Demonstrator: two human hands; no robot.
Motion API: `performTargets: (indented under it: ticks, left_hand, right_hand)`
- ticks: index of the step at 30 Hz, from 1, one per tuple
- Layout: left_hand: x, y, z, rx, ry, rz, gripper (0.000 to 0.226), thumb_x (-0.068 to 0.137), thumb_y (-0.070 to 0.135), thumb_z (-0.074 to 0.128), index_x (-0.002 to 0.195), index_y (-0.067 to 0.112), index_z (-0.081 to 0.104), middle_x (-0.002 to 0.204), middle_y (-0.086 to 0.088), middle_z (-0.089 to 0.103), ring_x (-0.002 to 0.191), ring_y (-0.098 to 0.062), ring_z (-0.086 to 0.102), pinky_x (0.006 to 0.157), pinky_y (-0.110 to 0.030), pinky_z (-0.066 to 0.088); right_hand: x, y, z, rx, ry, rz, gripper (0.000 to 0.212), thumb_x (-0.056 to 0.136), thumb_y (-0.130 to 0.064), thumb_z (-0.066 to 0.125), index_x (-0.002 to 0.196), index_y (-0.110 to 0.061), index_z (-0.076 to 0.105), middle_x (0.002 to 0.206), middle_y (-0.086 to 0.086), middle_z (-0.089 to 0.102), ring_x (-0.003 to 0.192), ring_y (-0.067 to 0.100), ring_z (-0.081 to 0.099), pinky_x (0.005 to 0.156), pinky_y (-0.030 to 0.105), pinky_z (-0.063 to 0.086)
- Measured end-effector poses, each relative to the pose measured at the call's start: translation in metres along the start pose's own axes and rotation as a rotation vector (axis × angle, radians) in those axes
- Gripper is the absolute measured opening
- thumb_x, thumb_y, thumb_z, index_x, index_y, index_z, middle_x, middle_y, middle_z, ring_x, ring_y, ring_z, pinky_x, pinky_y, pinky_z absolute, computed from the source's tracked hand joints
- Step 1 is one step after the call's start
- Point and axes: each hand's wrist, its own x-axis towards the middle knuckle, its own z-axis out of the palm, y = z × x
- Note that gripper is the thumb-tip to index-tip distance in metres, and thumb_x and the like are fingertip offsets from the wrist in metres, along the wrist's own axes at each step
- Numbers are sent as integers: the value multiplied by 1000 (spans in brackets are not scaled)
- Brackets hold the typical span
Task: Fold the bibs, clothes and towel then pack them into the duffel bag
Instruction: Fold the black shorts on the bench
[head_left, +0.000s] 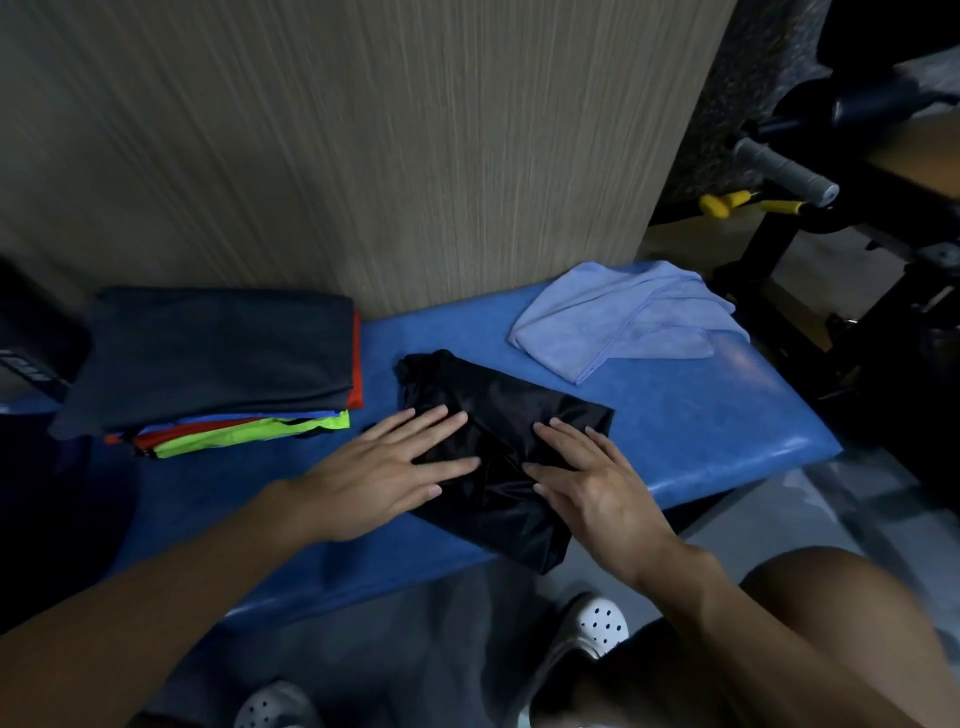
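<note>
Head: left hand (384, 473), right hand (592, 480) on garment (519, 400)

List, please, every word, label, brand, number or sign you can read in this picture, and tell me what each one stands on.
Nothing here can be read.
Pale marks on the dark object at the left edge: possibly lettering, too blurred to read.
Black garment, blue towel, folded stack: no print shows on any of them.
</note>
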Motion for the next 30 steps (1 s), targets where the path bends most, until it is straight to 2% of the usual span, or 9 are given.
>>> performTargets:
  ticks: [4,8,10,14,16,18,20,22,30]
  left_hand:
    - [-8,-1,3,13,62,37,62,101,18,51,153,42,25,166,1,11,154,-19,5,122,-38,12]
    - [-18,-1,3,84,73,36,96,79,-1,75,153,38,28,166,-2,16,153,-22,11,124,-36,9]
    - [-20,3,-2,111,107,43,82,83,7,72,150,37,37,164,-3,21,152,-22,16,122,-37,11]
    - [-15,22,-18,-79,294,14,34,89,25,54,119,21,68,152,-7,45,148,-20,29,120,-42,25]
    - [-3,36,-21,-210,359,-74,33,95,28,44,117,14,64,148,-7,48,147,-17,31,120,-36,25]
    - [10,45,-17,-303,332,-227,49,101,36,30,135,9,51,155,-6,39,148,-11,23,120,-33,22]
    - [14,46,-6,-249,199,-293,66,100,46,18,156,12,22,165,0,15,151,-6,4,124,-34,14]
    - [9,41,5,-132,71,-284,71,97,55,14,158,22,-2,165,8,-9,150,-4,-15,124,-33,3]
    - [-8,34,8,-106,-5,-292,76,94,68,16,156,34,-12,163,5,-24,148,-8,-25,124,-34,-4]
  right_hand:
    - [-2,-3,-6,73,9,-4,28,92,-28,53,113,-25,71,138,6,56,133,22,47,105,48,43]
    - [-4,-13,-15,53,-242,-14,71,87,-10,58,150,-31,34,160,-3,26,148,15,20,118,42,14]
    - [-6,-16,-16,36,-310,-31,69,86,-10,55,148,-34,37,161,-9,18,150,13,8,119,41,4]
    - [-4,-16,-21,78,-166,-49,46,74,-13,45,114,-23,65,144,-3,51,144,16,32,116,48,25]
    - [-1,-22,-21,102,-133,-59,52,78,-20,38,126,-20,58,148,-3,47,144,13,31,118,42,19]
    - [0,-28,-17,106,-157,-72,55,90,-28,36,145,-23,42,155,-5,35,147,11,24,119,37,13]
    - [-4,-29,-9,59,-205,-83,52,97,-41,34,147,-30,38,158,-5,32,148,14,23,117,38,11]
    - [-7,-26,-4,22,-240,-76,46,98,-48,33,140,-34,46,156,-3,35,146,17,27,115,40,12]
    - [-17,-18,-13,12,-195,-96,36,100,-49,33,122,-38,60,145,-4,49,137,16,41,110,34,22]
